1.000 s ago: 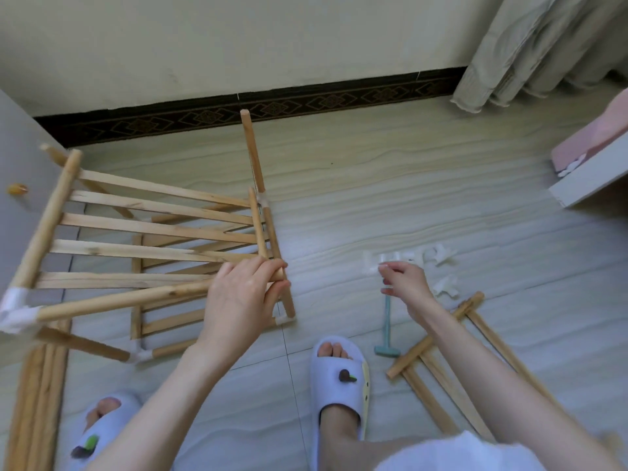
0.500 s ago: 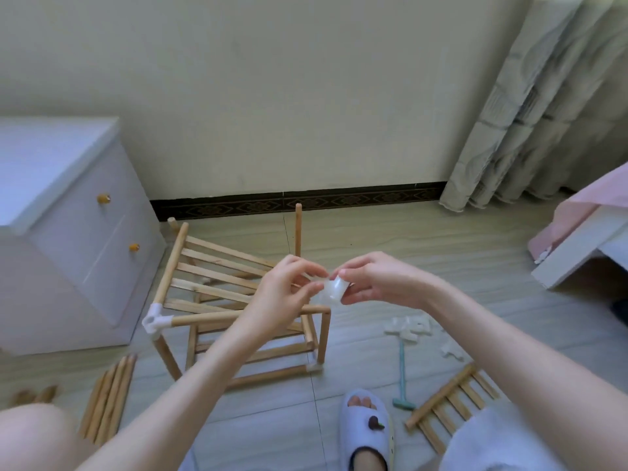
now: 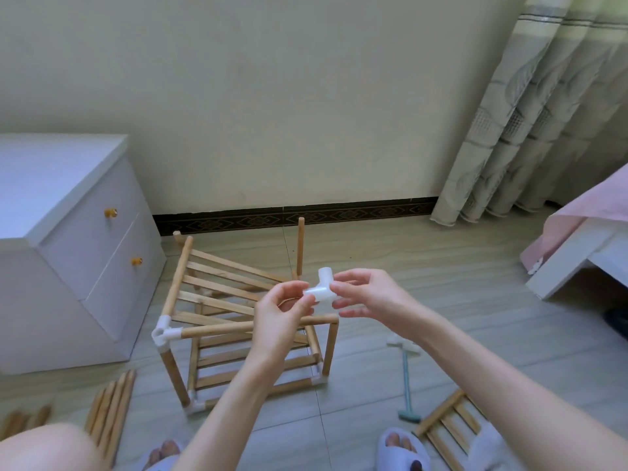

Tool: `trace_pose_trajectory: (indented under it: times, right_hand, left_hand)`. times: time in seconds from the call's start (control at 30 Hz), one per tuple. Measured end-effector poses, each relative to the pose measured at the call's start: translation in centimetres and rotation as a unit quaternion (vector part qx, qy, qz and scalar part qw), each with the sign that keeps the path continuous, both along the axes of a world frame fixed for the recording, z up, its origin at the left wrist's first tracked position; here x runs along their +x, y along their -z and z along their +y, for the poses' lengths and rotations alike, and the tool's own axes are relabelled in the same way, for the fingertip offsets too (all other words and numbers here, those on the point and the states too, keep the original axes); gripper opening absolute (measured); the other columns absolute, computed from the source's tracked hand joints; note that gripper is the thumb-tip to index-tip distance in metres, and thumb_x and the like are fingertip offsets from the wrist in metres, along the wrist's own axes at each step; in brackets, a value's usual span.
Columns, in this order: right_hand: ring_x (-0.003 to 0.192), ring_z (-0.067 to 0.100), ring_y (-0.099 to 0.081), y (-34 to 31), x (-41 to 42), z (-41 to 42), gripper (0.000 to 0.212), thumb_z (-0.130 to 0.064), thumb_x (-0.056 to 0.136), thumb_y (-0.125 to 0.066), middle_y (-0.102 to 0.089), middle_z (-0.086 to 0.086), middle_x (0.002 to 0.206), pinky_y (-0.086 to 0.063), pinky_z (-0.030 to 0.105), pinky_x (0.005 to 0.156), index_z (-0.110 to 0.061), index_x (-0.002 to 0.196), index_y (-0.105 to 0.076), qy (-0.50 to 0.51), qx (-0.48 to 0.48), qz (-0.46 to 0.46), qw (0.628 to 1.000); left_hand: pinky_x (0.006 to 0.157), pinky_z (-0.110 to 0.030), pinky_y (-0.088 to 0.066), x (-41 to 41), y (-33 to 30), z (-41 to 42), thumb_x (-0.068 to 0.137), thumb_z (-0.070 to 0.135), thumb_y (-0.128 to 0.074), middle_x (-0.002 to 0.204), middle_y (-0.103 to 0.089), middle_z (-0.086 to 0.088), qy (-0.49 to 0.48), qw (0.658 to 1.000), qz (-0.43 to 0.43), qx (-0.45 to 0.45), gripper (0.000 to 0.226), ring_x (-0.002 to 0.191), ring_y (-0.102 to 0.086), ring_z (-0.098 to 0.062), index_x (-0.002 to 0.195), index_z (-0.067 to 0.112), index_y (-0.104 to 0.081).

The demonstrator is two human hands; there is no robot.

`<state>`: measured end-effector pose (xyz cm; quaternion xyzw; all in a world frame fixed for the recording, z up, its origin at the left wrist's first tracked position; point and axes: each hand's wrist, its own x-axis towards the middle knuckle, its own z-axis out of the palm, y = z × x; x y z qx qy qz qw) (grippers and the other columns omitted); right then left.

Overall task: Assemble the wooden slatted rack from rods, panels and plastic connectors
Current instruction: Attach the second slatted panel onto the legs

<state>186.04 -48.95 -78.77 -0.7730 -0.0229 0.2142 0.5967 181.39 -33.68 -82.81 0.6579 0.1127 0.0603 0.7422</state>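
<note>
Between both hands, chest-high: white plastic connector (image 3: 323, 287). Left hand (image 3: 280, 309) pinches one socket, right hand (image 3: 365, 295) pinches other side. Bare front corner of rack (image 3: 332, 319) just below grip, nearer right hand; open post end points up. Connector likely goes straight down.

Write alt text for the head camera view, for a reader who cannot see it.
Two hands, left hand and right hand, pinch a white plastic connector above a half-built wooden rack on the floor. Loose rods, a slatted panel and a small mallet lie nearby.
</note>
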Motion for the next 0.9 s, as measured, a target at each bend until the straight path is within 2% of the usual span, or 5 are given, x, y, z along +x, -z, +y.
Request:
trace_pose_trajectory:
  times: [0.17, 0.37, 0.63, 0.77, 0.9]
  right_hand:
    - [0.088, 0.007, -0.061, 0.8, 0.4, 0.7, 0.028, -0.021, 0.088, -0.064, -0.067, 0.000, 0.104, -0.048, 0.016, 0.061, -0.016, 0.116, -0.062, -0.048, -0.089, -0.075, 0.992]
    - [0.093, 0.016, -0.063, 1.9, 0.4, 1.1, 0.034, -0.028, 0.089, -0.062, -0.069, 0.005, 0.095, -0.045, 0.026, 0.070, -0.023, 0.122, -0.055, -0.023, -0.120, -0.137, 0.983]
    - [0.070, 0.008, -0.066, 2.4, 0.5, 0.6, 0.024, -0.023, 0.086, -0.066, -0.069, 0.000, 0.084, -0.055, 0.026, 0.070, -0.020, 0.109, -0.062, -0.048, -0.184, -0.163, 0.968]
    - [0.089, 0.018, -0.062, 3.1, 0.9, 0.8, 0.032, -0.021, 0.084, -0.066, -0.067, 0.001, 0.089, -0.053, 0.039, 0.081, -0.023, 0.115, -0.057, -0.042, -0.208, -0.157, 0.964]
    - [0.073, 0.010, -0.062, 3.0, 1.1, 1.0, 0.036, -0.016, 0.085, -0.064, -0.067, 0.002, 0.086, -0.055, 0.029, 0.073, -0.025, 0.120, -0.060, -0.062, -0.194, -0.170, 0.964]
  left_hand:
    - [0.072, -0.023, -0.054, 0.2, 0.3, 0.0, 0.087, 0.013, -0.064, 0.093, -0.072, -0.007, -0.014, 0.997, 0.027, -0.073, 0.015, 0.084, -0.071, -0.017, 0.101, 0.009, -0.064]
    - [0.066, -0.020, -0.052, 0.5, 0.5, 0.1, 0.087, 0.019, -0.064, 0.087, -0.072, -0.005, -0.024, 0.999, 0.022, -0.039, 0.013, 0.079, -0.069, -0.016, 0.097, 0.012, -0.066]
    - [0.063, -0.015, -0.049, 0.9, 0.9, -0.2, 0.086, 0.021, -0.064, 0.087, -0.071, -0.002, 0.004, 1.000, 0.004, 0.017, 0.015, 0.077, -0.067, -0.009, 0.099, 0.016, -0.068]
    - [0.073, -0.018, -0.051, 1.1, 0.9, -0.8, 0.085, 0.019, -0.067, 0.095, -0.072, 0.004, 0.040, 0.997, -0.023, 0.065, 0.020, 0.088, -0.066, -0.006, 0.106, 0.020, -0.069]
    - [0.079, -0.020, -0.051, 1.4, 1.1, -0.6, 0.086, 0.018, -0.066, 0.095, -0.072, 0.007, 0.029, 0.996, -0.041, 0.077, 0.019, 0.092, -0.065, -0.004, 0.105, 0.021, -0.070]
